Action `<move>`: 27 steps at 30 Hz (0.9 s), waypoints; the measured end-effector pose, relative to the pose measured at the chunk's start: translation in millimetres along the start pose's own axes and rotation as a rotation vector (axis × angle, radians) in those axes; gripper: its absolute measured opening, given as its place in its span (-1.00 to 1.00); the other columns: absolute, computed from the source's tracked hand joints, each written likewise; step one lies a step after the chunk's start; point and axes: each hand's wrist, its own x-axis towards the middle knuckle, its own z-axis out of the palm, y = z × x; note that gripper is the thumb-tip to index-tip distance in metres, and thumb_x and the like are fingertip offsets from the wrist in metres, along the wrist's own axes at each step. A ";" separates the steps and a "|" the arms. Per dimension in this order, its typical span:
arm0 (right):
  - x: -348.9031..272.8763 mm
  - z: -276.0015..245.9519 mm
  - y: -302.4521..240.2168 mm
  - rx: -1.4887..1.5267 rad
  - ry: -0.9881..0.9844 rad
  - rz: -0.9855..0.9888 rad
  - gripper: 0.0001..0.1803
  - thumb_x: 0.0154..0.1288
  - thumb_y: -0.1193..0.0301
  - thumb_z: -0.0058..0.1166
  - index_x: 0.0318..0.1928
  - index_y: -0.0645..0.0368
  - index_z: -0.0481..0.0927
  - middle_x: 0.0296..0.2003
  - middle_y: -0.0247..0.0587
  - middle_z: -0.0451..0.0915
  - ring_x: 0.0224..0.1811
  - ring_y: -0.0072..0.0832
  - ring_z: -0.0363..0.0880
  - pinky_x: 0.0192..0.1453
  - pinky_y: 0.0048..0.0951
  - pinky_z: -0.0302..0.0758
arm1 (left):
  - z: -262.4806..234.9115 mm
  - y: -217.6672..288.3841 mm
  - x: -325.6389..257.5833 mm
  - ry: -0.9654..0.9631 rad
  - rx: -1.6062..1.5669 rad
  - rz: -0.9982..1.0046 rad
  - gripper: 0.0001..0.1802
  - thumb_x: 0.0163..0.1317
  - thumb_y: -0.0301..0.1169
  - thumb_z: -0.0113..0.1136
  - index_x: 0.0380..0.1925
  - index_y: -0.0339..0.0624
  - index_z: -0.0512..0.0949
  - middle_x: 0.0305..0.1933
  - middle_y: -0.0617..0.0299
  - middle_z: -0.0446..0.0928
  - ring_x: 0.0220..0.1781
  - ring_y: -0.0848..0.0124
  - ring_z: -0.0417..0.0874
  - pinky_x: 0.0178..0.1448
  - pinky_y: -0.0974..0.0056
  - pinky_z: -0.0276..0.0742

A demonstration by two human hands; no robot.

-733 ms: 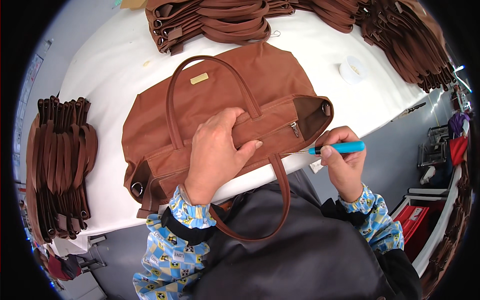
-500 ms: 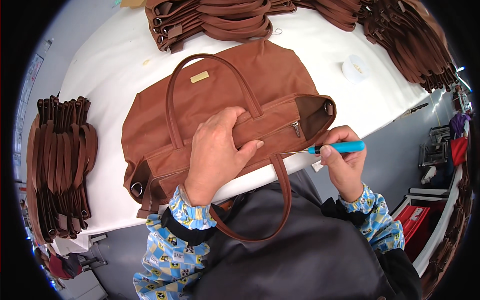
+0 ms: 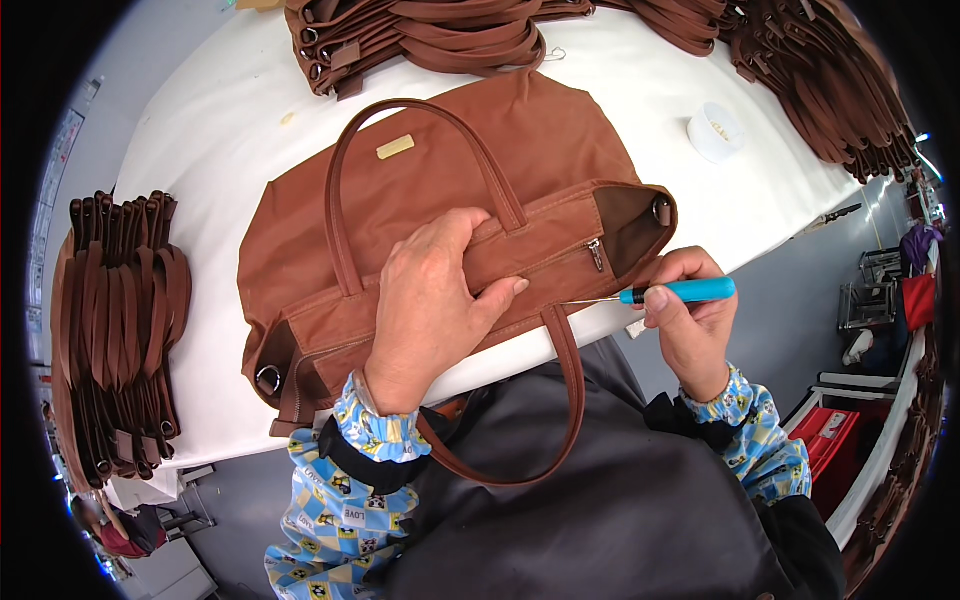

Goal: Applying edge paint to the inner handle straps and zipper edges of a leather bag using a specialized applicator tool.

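Note:
A brown handbag [image 3: 530, 130] lies on the white-covered table, its mouth turned toward me and showing a zipped pocket. My left hand [image 3: 430, 300] lies across the mouth, fingers over the far rim and thumb against the inner panel, gripping the bag. In my right hand [image 3: 697, 320] is a thin-shafted awl [image 3: 690, 291] with a blue handle. Its tip points left and meets the near rim beside the base of the near handle [image 3: 572, 380]. That handle hangs over my dark apron, while the far handle [image 3: 335, 190] stands up behind my left hand.
Stacks of brown straps or bag parts [image 3: 125, 330] sit at the left, with more bundled parts [image 3: 470, 30] at the back and right [image 3: 820, 90]. A small white cup [image 3: 715, 133] stands at the right on the table [image 3: 220, 130]. A red bin [image 3: 825, 440] is beyond the table's edge.
The bag and both hands keep nearly the same places, with only a slight shift of the picture. The awl's tip stays at the near handle's base.

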 end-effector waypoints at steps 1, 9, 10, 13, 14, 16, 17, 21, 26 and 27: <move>-0.1 0.1 -0.5 -0.014 0.001 0.004 -0.89 0.16 0.58 0.11 -0.33 0.26 0.44 -0.43 -0.37 0.51 -0.45 -0.77 0.36 -0.38 -0.72 0.32 | -0.2 0.4 -0.2 0.002 0.000 0.001 -0.46 -0.23 -0.40 0.43 -0.19 -0.30 0.44 -0.28 0.00 0.54 -0.22 0.09 0.57 -0.14 0.19 0.47; 0.1 0.0 1.5 -0.030 0.007 -0.018 -0.89 0.17 0.57 0.11 -0.32 0.27 0.44 -0.45 -0.37 0.50 -0.46 -0.78 0.36 -0.40 -0.73 0.31 | -1.3 3.5 0.3 -0.029 -0.027 -0.056 -0.49 -0.20 -0.38 0.40 -0.20 -0.30 0.45 -0.23 0.01 0.54 -0.13 0.08 0.54 -0.06 0.12 0.40; 0.2 0.1 1.8 -0.039 0.012 -0.025 -0.89 0.17 0.57 0.11 -0.32 0.27 0.44 -0.46 -0.36 0.51 -0.47 -0.78 0.37 -0.41 -0.73 0.31 | -1.3 3.2 0.2 -0.029 -0.028 -0.059 -0.49 -0.20 -0.38 0.40 -0.20 -0.30 0.45 -0.22 0.02 0.54 -0.12 0.08 0.54 -0.06 0.12 0.40; 1.5 -0.2 1.0 0.055 0.046 0.002 -0.88 0.17 0.55 0.12 -0.32 0.27 0.44 -0.48 -0.34 0.52 -0.51 -0.76 0.39 -0.44 -0.72 0.33 | -1.6 4.1 0.4 -0.040 -0.032 -0.072 -0.49 -0.20 -0.38 0.40 -0.20 -0.30 0.45 -0.21 0.02 0.54 -0.12 0.08 0.54 -0.05 0.12 0.40; 2.1 -1.0 1.4 0.056 0.046 0.002 -0.88 0.17 0.55 0.12 -0.32 0.27 0.44 -0.48 -0.34 0.52 -0.51 -0.76 0.39 -0.44 -0.72 0.33 | -1.7 4.2 0.3 -0.040 -0.031 -0.072 -0.49 -0.20 -0.38 0.40 -0.20 -0.30 0.45 -0.21 0.02 0.54 -0.12 0.08 0.54 -0.05 0.12 0.40; 2.7 -3.1 2.8 0.058 0.051 -0.006 -0.87 0.17 0.54 0.12 -0.33 0.27 0.43 -0.49 -0.32 0.52 -0.53 -0.74 0.41 -0.47 -0.71 0.35 | -1.4 3.7 0.3 -0.039 -0.034 -0.069 -0.49 -0.20 -0.37 0.40 -0.20 -0.30 0.45 -0.22 0.02 0.54 -0.12 0.08 0.54 -0.05 0.12 0.40; 2.4 -3.5 2.5 0.058 0.052 -0.007 -0.87 0.17 0.54 0.12 -0.33 0.27 0.43 -0.49 -0.32 0.52 -0.53 -0.74 0.41 -0.47 -0.71 0.35 | -1.5 3.6 0.4 -0.039 -0.034 -0.069 -0.49 -0.20 -0.37 0.40 -0.20 -0.30 0.45 -0.22 0.02 0.54 -0.12 0.08 0.54 -0.05 0.12 0.40; 0.8 -3.4 1.8 0.044 0.025 -0.003 -0.88 0.17 0.55 0.12 -0.33 0.26 0.43 -0.46 -0.35 0.53 -0.47 -0.76 0.41 -0.41 -0.72 0.35 | -1.6 4.1 0.2 -0.038 -0.031 -0.067 -0.49 -0.20 -0.37 0.40 -0.20 -0.30 0.45 -0.22 0.02 0.54 -0.13 0.08 0.54 -0.06 0.11 0.41; -0.2 -4.9 2.3 0.025 -0.021 -0.002 -0.88 0.16 0.57 0.12 -0.32 0.25 0.44 -0.42 -0.38 0.52 -0.43 -0.78 0.38 -0.36 -0.73 0.34 | -1.9 4.2 0.4 -0.040 -0.021 -0.068 -0.49 -0.20 -0.37 0.40 -0.20 -0.31 0.45 -0.22 0.01 0.54 -0.13 0.08 0.54 -0.07 0.11 0.41; 0.0 -3.5 2.0 0.023 -0.019 -0.010 -0.88 0.16 0.57 0.12 -0.32 0.26 0.44 -0.42 -0.38 0.51 -0.43 -0.78 0.38 -0.37 -0.73 0.33 | -1.4 3.8 0.2 -0.039 -0.021 -0.069 -0.48 -0.20 -0.37 0.40 -0.20 -0.31 0.45 -0.22 0.01 0.54 -0.13 0.08 0.54 -0.07 0.11 0.41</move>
